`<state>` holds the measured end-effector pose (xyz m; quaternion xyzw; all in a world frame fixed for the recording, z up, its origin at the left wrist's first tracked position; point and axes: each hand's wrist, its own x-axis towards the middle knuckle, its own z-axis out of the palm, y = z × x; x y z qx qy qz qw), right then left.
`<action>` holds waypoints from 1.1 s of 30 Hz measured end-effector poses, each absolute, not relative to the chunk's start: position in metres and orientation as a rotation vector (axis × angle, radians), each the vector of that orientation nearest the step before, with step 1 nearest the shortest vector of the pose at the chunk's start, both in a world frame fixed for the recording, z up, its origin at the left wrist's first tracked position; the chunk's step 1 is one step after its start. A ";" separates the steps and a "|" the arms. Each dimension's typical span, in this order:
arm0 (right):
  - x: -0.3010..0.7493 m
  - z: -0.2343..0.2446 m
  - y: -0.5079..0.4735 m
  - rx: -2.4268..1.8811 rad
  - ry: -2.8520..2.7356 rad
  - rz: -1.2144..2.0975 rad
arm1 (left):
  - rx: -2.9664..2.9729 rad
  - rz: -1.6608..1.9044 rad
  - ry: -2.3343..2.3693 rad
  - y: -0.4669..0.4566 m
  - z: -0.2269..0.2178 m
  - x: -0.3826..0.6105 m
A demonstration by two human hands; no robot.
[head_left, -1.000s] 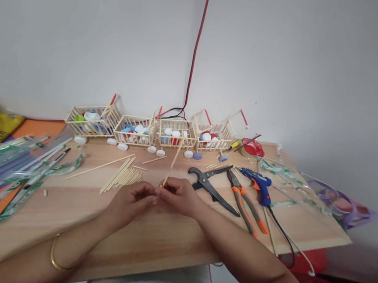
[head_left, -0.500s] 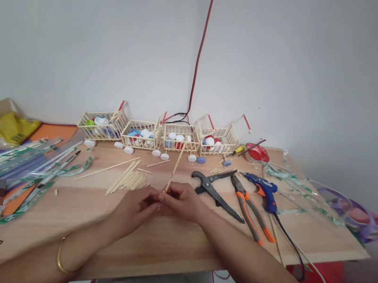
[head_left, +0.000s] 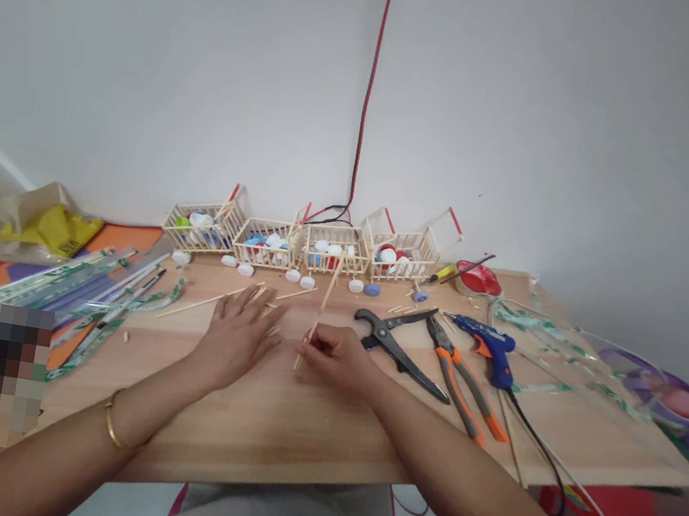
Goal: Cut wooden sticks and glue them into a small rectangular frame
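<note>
My right hand [head_left: 338,359] pinches a thin wooden stick [head_left: 322,304] near its lower end; the stick leans up and away toward the back of the wooden board [head_left: 292,424]. My left hand [head_left: 235,335] lies flat with fingers spread over a pile of loose wooden sticks [head_left: 263,297], covering most of them. Both hands sit near the middle of the board, a short gap between them.
Several small stick-built carts [head_left: 326,246] filled with bottle caps line the back edge. Black shears [head_left: 399,345], orange pliers [head_left: 462,381] and a blue glue gun [head_left: 491,347] lie to the right. Green-printed plastic wrappers [head_left: 78,290] lie left. A red-black cable [head_left: 371,79] hangs on the wall.
My left hand has let go of the stick and moved left and away onto the stick pile. My right hand still holds the stick. The view has shifted a little.
</note>
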<state>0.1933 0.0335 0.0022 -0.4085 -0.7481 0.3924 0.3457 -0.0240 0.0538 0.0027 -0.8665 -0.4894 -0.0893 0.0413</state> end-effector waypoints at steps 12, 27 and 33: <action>0.197 0.008 0.034 -1.094 -1.982 0.972 | -2.838 -0.364 -1.439 0.087 -0.010 -0.052; 0.204 0.009 0.038 -1.357 -2.166 0.751 | -2.270 -1.929 -1.837 0.079 0.083 -0.043; 0.219 0.025 0.035 -1.462 -2.543 0.568 | -2.527 -1.280 -2.015 0.084 0.052 -0.060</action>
